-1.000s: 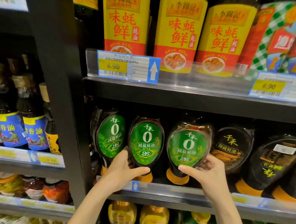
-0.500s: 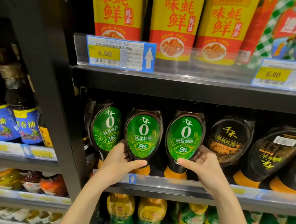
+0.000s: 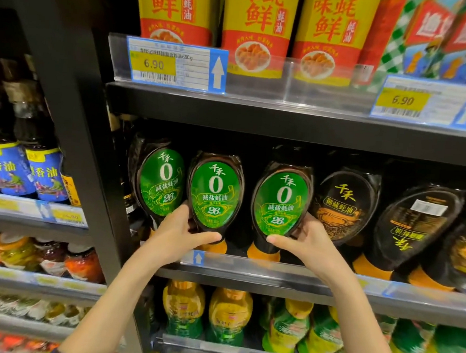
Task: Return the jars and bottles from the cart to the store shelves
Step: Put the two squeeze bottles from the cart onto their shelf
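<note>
Filling most of the view, the black shelving unit (image 3: 73, 139) has yellow oyster sauce bottles (image 3: 256, 27) on its upper level. Along the front edge of the middle shelf (image 3: 315, 277), a row of dark squeeze bottles stands on orange caps. Three at the left end of that row wear green labels. The leftmost green bottle (image 3: 162, 183) stands free, while the second green bottle (image 3: 214, 194) and the third green bottle (image 3: 280, 203) each have a hand on them, the third just beside a gold-lettered bottle (image 3: 344, 205). This looks like the placing step, with both bottles seemingly down on the shelf and being squared up, labels forward. The next move probably calls for letting go without tipping them, then reaching for more stock. The left hand (image 3: 179, 233) grips the second bottle low, thumb (image 3: 206, 236) laid across its front under the label, fingers curled out of sight behind its left side. The right hand (image 3: 308, 242) mirrors it on the third bottle, thumb across the neck, fingers wrapped behind the right side.
</note>
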Demonstrator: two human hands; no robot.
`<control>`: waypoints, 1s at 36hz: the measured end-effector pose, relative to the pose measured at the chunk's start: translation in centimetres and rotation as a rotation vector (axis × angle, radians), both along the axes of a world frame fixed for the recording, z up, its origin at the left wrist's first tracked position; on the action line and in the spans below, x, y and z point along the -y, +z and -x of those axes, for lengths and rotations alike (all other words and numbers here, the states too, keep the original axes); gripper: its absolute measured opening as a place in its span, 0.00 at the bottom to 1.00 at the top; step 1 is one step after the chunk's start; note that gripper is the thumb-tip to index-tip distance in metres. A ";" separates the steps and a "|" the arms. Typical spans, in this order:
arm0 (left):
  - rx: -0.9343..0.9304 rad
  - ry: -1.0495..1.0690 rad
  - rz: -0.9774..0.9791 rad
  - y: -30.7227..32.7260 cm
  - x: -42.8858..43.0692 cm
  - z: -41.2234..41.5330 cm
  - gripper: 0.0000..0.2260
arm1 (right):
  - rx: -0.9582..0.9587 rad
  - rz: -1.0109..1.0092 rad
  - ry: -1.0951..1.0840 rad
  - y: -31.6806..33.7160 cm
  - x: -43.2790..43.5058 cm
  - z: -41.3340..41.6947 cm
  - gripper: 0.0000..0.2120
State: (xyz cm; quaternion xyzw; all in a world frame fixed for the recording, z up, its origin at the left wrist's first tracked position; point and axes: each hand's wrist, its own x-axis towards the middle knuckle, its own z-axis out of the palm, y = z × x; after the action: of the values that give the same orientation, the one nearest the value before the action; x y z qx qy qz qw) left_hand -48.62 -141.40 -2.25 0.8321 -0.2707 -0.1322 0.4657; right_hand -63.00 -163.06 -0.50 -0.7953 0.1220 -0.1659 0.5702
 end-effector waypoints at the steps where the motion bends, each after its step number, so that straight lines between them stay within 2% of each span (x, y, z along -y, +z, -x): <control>1: 0.013 0.007 -0.008 0.0 0.0 0.0 0.42 | 0.000 0.004 0.003 0.0 0.0 -0.1 0.26; 6: 0.090 -0.012 -0.088 0.5 -0.1 0.9 0.41 | 0.016 0.053 -0.005 -0.1 -0.1 0.1 0.26; 11: 0.180 0.050 -0.158 0.9 -0.4 2.1 0.33 | 0.030 0.121 -0.087 -0.3 -0.5 0.7 0.25; 14: 0.242 0.063 -0.146 1.1 -0.8 3.2 0.30 | 0.026 0.120 -0.161 -1.0 -1.5 1.7 0.30; 18: 0.365 0.057 -0.123 1.0 -1.8 5.3 0.38 | 0.037 0.239 -0.307 -1.4 -4.2 3.5 0.37; 22: 0.498 0.005 -0.131 -0.2 -3.1 7.4 0.39 | 0.082 0.403 -0.358 -2.3 -7.1 4.7 0.40; 25: 0.611 -0.007 -0.237 -2.0 -3.4 7.8 0.37 | 0.084 0.626 -0.347 -3.7 -8.6 4.8 0.38; 27: 0.750 -0.009 -0.307 -3.1 -3.4 7.7 0.35 | 0.058 0.779 -0.360 -4.7 -9.1 4.5 0.36; 30: 0.877 -0.004 -0.389 -4.1 -3.1 7.4 0.32 | -0.028 0.966 -0.373 -6.1 -9.3 3.7 0.33; 36: 0.955 -0.035 -0.480 -4.6 -2.2 6.6 0.33 | -0.210 1.158 -0.400 -7.4 -9.1 2.6 0.33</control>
State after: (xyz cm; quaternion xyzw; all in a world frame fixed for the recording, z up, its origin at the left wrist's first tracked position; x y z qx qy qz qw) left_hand -55.23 -139.24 -6.81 0.8781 -0.4286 0.1953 0.0847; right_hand -65.64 -153.98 -7.87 -0.9493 0.2143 -0.2298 -0.0109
